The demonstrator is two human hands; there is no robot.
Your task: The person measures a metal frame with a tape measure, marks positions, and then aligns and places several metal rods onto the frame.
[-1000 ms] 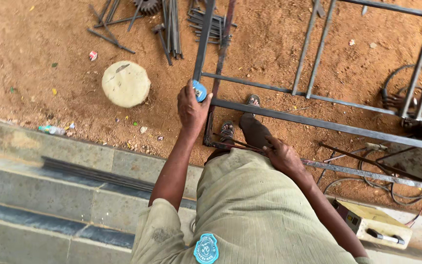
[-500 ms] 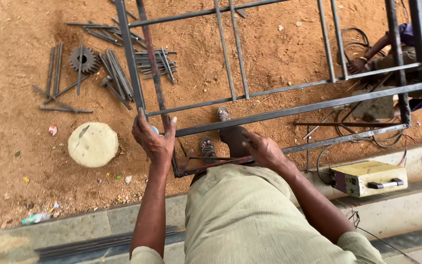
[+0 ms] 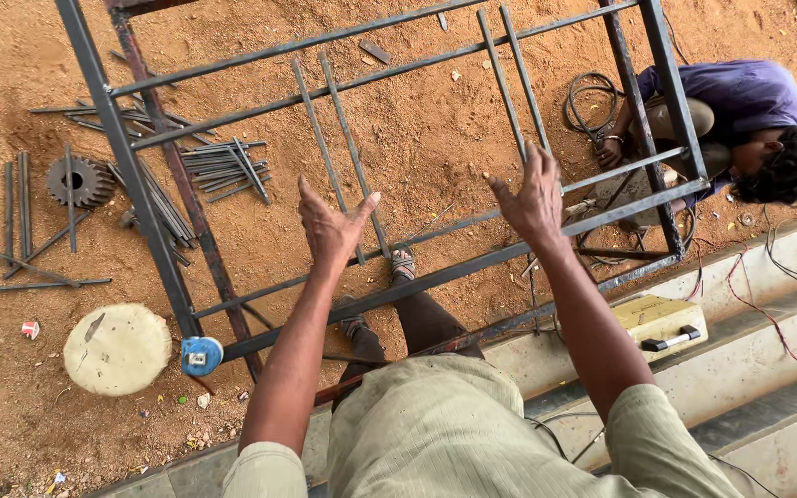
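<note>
A welded steel frame (image 3: 435,278) of grey bars stands on red sandy ground in front of me. Both my hands are raised above it with fingers spread and nothing in them. My left hand (image 3: 331,222) hovers over the pair of thin upright bars (image 3: 339,157) in the frame's middle. My right hand (image 3: 532,196) hovers close to a second pair of thin bars (image 3: 514,83). A blue tape measure (image 3: 201,355) sits at the frame's lower left corner. My sandalled feet (image 3: 402,265) stand on the ground inside the frame.
Another person (image 3: 749,129) crouches at the frame's right end beside coiled cable (image 3: 588,97). Loose steel rods (image 3: 219,166) and a gear (image 3: 80,181) lie at the left. A round concrete disc (image 3: 117,349) lies nearby. A yellow welding box (image 3: 661,323) rests on the concrete step (image 3: 786,277).
My left hand has let go of the frame's corner and the tape measure stays there. Both hands have lifted off the bars and opened. The view has swung right, showing the crouching person.
</note>
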